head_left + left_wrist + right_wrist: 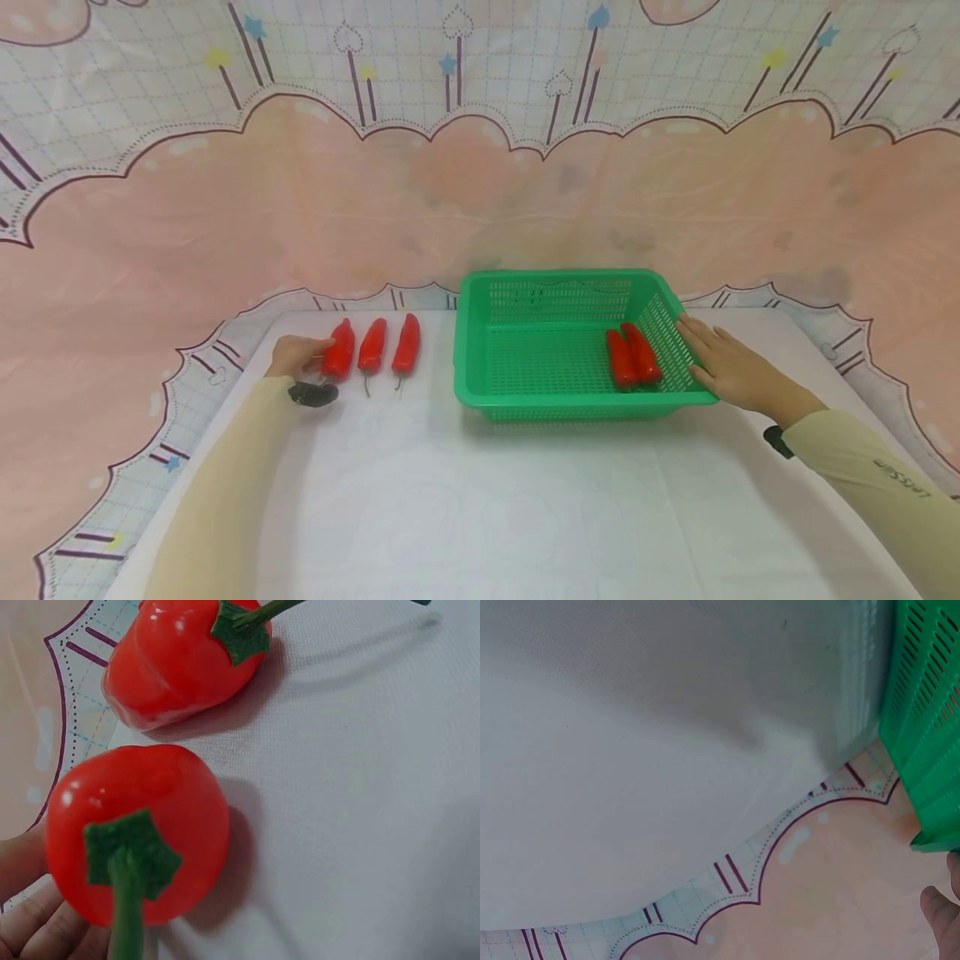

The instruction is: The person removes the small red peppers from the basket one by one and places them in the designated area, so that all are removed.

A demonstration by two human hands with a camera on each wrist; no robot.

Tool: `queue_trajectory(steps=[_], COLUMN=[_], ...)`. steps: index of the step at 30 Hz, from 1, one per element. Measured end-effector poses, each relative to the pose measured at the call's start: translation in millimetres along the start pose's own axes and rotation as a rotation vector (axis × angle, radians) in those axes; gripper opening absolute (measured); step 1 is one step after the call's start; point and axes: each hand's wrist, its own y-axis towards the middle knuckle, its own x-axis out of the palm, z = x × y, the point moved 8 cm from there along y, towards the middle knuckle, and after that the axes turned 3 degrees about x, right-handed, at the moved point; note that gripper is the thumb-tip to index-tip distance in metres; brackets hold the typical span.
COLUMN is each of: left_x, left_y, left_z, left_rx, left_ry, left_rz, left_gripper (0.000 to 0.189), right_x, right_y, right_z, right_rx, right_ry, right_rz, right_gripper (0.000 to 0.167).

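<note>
On the left of the table, my left hand [295,357] grips the leftmost red pepper [339,350]. In the left wrist view this pepper [142,832] points its green stem at the camera, with fingers [45,930] behind and under it. Beside it lie a second pepper [372,346] and a third pepper [406,344], stems toward me. My right hand [723,367] rests at the right rim of a green plastic basket [570,400], its fingers extended along the edge. Two red peppers, one [621,360] left of the other [642,353], lie side by side inside the basket's right end.
A white cloth covers the table [480,508]. Behind it hangs a pink and white patterned cloth [360,208], which also shows past the table's left and right edges. The basket's slotted side wall [930,697] shows in the right wrist view.
</note>
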Motion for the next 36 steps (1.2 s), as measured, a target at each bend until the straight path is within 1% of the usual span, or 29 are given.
queue_trajectory(steps=[3,6,13,19,23,29,34,35,36], left_x=[0.1,0.6,1.8,0.9,0.9,1.0,0.0,-0.2,0.0], left_y=[0.4,0.1,-2.3,-5.2,-5.6,-6.9,-14.5,-16.8,-20.0], left_z=[0.8,1.3,3.0,4.5,5.0,6.8,11.1,12.4,14.9], left_rx=[0.004,-0.01,-0.03,-0.034,-0.019,0.025,0.067,0.082,0.114], left_ry=[0.028,0.036,0.009,0.015,0.03,0.132,0.187,0.207,0.253], left_rz=[0.012,0.019,0.005,-0.001,-0.019,-0.091,-0.137,-0.149,-0.168], left_gripper=[0.07,0.071,0.074,0.073,0.072,0.078,0.081,0.079,0.077], right_x=[0,0,-1,-1,-2,-2,-2,-2,-2], right_y=[0.0,-0.1,-0.4,0.0,-0.3,0.2,0.8,0.8,0.8], right_z=[0,0,1,0,-2,-3,-2,-2,-2], right_rx=[-0.005,-0.009,-0.008,-0.009,-0.007,-0.002,-0.001,-0.001,-0.002], right_ry=[0.001,-0.002,0.0,-0.01,-0.01,-0.014,-0.017,-0.015,-0.017], right_rz=[0.007,0.015,0.02,0.016,0.01,0.006,0.006,0.006,0.008], right_gripper=[0.064,0.064,0.063,0.064,0.064,0.063,0.063,0.063,0.063])
